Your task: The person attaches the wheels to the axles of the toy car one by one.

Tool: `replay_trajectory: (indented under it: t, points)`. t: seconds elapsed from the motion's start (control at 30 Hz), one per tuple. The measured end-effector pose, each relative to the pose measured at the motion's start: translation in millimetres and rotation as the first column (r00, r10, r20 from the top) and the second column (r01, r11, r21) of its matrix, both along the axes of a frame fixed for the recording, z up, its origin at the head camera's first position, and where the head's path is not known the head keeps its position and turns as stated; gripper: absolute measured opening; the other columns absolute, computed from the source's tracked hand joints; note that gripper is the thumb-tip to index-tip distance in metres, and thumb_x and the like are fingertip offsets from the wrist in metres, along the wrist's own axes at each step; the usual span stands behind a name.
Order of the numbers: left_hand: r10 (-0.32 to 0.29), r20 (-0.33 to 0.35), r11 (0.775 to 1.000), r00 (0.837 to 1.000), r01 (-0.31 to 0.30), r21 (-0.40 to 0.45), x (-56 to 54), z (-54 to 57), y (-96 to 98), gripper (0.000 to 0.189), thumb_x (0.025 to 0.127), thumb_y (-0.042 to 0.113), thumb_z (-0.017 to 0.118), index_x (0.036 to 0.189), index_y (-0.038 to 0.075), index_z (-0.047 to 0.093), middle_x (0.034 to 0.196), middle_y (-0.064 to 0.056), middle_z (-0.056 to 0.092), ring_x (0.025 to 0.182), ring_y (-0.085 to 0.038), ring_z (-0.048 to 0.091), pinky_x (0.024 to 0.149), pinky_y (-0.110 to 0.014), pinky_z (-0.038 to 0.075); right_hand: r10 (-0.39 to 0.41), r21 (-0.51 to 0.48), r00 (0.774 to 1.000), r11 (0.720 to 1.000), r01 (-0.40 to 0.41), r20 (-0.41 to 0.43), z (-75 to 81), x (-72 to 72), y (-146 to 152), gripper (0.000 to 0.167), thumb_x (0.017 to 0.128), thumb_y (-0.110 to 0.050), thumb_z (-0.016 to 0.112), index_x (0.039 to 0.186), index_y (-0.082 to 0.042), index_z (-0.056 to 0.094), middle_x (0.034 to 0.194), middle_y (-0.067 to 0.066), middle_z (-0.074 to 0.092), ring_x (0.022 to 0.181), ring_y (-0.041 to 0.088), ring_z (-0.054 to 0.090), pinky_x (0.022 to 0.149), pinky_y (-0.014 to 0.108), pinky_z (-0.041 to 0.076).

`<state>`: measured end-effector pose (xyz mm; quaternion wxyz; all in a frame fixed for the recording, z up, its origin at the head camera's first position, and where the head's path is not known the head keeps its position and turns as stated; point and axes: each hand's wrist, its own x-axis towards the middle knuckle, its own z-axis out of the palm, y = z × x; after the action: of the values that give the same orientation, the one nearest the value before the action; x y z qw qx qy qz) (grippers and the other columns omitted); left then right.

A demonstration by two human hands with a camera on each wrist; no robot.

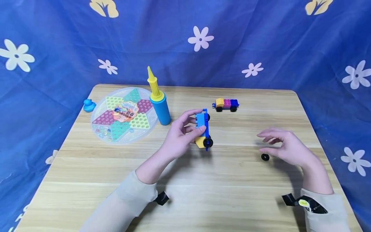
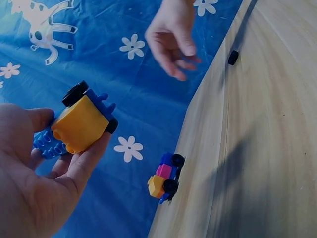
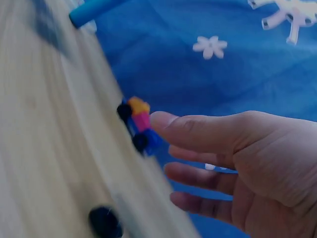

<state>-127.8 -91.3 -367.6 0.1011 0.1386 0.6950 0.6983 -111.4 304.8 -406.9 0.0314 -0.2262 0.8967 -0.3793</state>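
Note:
My left hand point(image 1: 180, 138) grips a toy car point(image 1: 200, 120) built from blocks, thumb on its near side and fingers behind. The car has a dark blue base, light blue and yellow blocks and black wheels, and is turned on end above the table. In the left wrist view its yellow block point(image 2: 83, 125) faces the camera. Over on the right, my right hand point(image 1: 290, 147) hovers with relaxed, parted fingers and holds nothing. A loose black wheel point(image 1: 265, 157) lies on the table just below that thumb; the right wrist view shows the wheel point(image 3: 105, 221) blurred.
A second toy car point(image 1: 227, 103), yellow, pink and blue, stands near the back edge. Left of centre are a blue hand pump point(image 1: 161, 109) with a yellow nozzle, a round game board point(image 1: 97, 106) and a blue toy duck point(image 1: 89, 105). Blue flowered cloth surrounds the wooden table point(image 1: 220, 199).

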Motion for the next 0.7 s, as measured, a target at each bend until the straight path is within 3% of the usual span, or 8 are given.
replay_trajectory:
  t: [0.17,0.33,0.53,0.7]
  points:
    - [0.017,-0.023,1.000,1.000,-0.017,0.008,-1.1,0.6,-0.9,0.047,0.103,0.011,0.071,0.148,0.016,0.059,0.119,-0.016,0.065,0.082,-0.030,0.074,0.069,-0.033,0.063,0.044,0.021,0.994,0.999,-0.047,0.099,-23.1,2.6,15,0.044,0.081,-0.012,0.094,0.121,-0.009,0.077,0.110,0.003,0.071,0.091,0.022,0.066,0.075,0.030,0.059]
    - [0.023,-0.041,1.000,0.999,-0.022,0.019,-1.5,0.2,-1.2,0.046,0.102,0.010,0.072,0.147,0.015,0.060,0.117,-0.016,0.066,0.080,-0.031,0.074,0.069,-0.033,0.063,0.060,0.041,0.989,0.997,-0.066,0.137,-39.0,8.5,23,0.043,0.079,-0.012,0.096,0.118,-0.012,0.077,0.105,0.000,0.066,0.087,0.019,0.059,0.070,0.026,0.053]
    - [0.024,-0.049,0.999,0.998,-0.023,0.022,-1.7,1.0,-0.6,0.046,0.102,0.009,0.072,0.147,0.014,0.061,0.116,-0.016,0.066,0.082,-0.030,0.074,0.070,-0.033,0.063,0.072,0.025,0.985,0.997,-0.077,0.154,-45.9,10.3,26,0.036,0.079,0.000,0.093,0.111,-0.010,0.079,0.096,0.000,0.066,0.081,0.018,0.058,0.065,0.026,0.050]
    - [0.023,-0.051,1.000,0.998,-0.023,-0.001,-2.1,1.5,0.8,0.046,0.101,0.010,0.073,0.146,0.014,0.062,0.116,-0.015,0.067,0.084,-0.030,0.074,0.073,-0.033,0.063,0.066,0.040,0.986,0.997,-0.073,0.154,-44.9,10.0,24,0.028,0.084,-0.001,0.089,0.109,-0.010,0.079,0.092,-0.002,0.066,0.080,0.014,0.058,0.066,0.024,0.050]
